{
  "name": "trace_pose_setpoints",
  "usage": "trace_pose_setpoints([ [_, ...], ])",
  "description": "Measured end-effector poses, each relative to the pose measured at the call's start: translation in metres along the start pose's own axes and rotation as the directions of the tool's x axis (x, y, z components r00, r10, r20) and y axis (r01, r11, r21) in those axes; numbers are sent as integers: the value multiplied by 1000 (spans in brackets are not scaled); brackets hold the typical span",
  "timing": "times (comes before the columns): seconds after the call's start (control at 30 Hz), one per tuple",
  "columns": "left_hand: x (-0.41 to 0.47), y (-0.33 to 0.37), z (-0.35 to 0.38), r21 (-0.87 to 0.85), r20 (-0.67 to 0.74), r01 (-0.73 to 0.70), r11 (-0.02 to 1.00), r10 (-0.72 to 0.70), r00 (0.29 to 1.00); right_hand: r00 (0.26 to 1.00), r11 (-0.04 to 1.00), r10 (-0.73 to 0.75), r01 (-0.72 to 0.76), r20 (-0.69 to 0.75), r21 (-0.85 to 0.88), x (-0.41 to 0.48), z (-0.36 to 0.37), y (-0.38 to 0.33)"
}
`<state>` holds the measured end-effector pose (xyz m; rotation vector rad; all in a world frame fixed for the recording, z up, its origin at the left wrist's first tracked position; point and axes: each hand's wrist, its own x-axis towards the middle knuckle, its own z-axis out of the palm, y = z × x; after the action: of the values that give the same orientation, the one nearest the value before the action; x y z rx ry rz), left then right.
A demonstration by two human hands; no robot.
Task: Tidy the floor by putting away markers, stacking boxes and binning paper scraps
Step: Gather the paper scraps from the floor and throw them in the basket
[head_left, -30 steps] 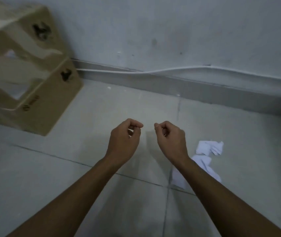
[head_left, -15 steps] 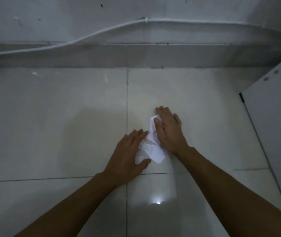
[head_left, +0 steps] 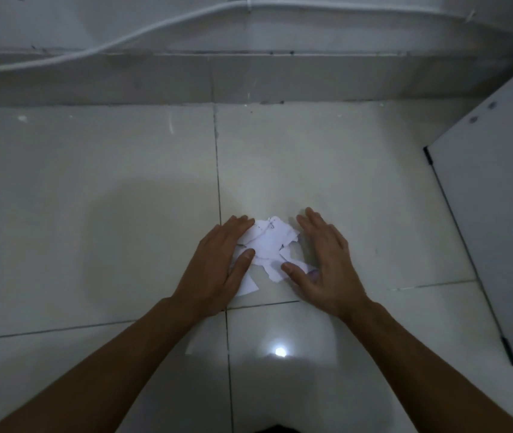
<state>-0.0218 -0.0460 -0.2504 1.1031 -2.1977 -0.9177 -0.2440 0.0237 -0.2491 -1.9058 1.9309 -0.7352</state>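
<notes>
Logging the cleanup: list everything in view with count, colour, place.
paper scraps: one pile, white, on floor between the hands
floor: tiled, pale grey, under everything
cable: one, white, along the wall
skirting: one, grey, foot of wall
panel: one, white, right edge
left hand: one, bare, flat on pile's left side
right hand: one, bare, flat at pile's right side

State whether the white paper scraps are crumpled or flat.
Flat: torn white paper scraps lie spread on the tiled floor, left hand and right hand alongside.
</notes>
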Motion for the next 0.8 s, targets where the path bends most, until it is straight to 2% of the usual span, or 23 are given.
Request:
trace_pose_setpoints([
  [0.1, -1, -2, -1, -35, 21, 25, 999, -25, 999, 992, 977, 87, -68, 88, -200, -12, 4, -12],
  [0.17, -1, -2, -2, -109, 15, 74, 991, -72, 997, 985, 963, 108, -70, 133, -260, -10, 14, -27],
  [0.37, -2, -2, 0, -191, -1, 110, 975, -112, 994, 993, 976, 23, 3, 115, -218, 9, 47, -53],
  [0.5, 0, 0, 0, -243, -44, 137, 960, -152, 987, 991, 964, -50, 81, 124, -254, 22, 57, -55],
  [0.63, -1, -4, 0, -224, -78, 97, 970, -117, 990, 997, 976, -29, 42, 65, -215, 29, 63, -52],
  [0.8, 2, -3, -4, -230, -75, 146, 962, -167, 983, 998, 992, -55, 50, -37, -115, 33, 67, -50],
])
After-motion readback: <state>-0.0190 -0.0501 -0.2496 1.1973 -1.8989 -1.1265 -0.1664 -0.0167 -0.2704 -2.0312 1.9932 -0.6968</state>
